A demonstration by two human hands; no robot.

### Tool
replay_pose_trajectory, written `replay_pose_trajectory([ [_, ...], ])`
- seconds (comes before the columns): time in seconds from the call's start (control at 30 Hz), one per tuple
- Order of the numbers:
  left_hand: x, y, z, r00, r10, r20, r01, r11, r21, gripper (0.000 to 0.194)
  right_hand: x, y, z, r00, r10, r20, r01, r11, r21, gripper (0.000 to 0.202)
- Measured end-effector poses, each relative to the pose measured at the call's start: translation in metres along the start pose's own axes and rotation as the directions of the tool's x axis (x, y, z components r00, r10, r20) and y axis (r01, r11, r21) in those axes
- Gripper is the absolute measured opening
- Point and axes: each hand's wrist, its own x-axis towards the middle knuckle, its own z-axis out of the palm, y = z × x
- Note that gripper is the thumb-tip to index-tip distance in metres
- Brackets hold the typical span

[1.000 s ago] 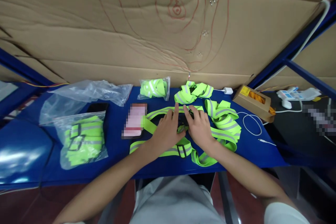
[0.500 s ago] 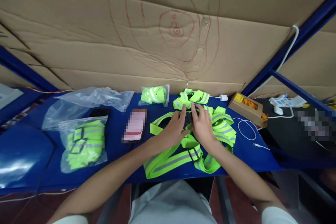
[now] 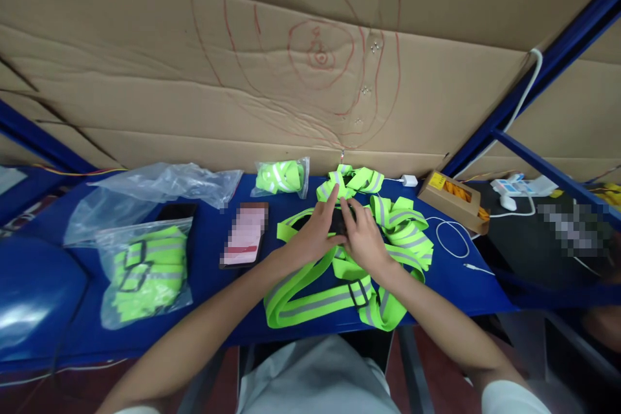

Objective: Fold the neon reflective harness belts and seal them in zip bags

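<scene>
My left hand point(image 3: 314, 231) and my right hand point(image 3: 365, 237) meet over a heap of lime-green reflective strap point(image 3: 305, 315) with grey stripes. Between them is a black buckle point(image 3: 338, 222), mostly covered by my fingers. My left thumb reaches under it while the index finger points up; the right fingers curl over its other side. Loops of strap spread round both wrists, with a black slider point(image 3: 359, 294) on the front loop. Bunched strap point(image 3: 403, 223) lies right of my right hand. Behind my fingertips sits another bundle of green strap point(image 3: 369, 180).
Bagged green straps lie at left point(image 3: 151, 272) and at the back point(image 3: 280, 177). A phone point(image 3: 246, 233) and a clear plastic bag point(image 3: 160, 187) are left of my hands. At right are an open carton point(image 3: 451, 197) and a white cable point(image 3: 453, 239). Cardboard point(image 3: 242, 110) walls the back.
My view has shifted slightly, so the table and its things sit a little further left. Both hands stay together at the buckle, and the fingers have moved slightly around it.
</scene>
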Motion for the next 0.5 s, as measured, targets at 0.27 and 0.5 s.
replay_pose_trajectory([
  [0.27,-0.004,0.009,-0.031,0.991,0.097,-0.096,-0.102,0.994,-0.043,0.107,0.010,0.026,-0.031,0.983,-0.095,0.157,-0.016,0.808,0.589,0.109],
  [0.5,-0.002,0.027,-0.051,0.954,0.257,-0.155,-0.275,0.955,-0.114,0.102,0.035,0.036,-0.066,0.954,-0.157,0.257,-0.100,0.639,0.763,0.060],
])
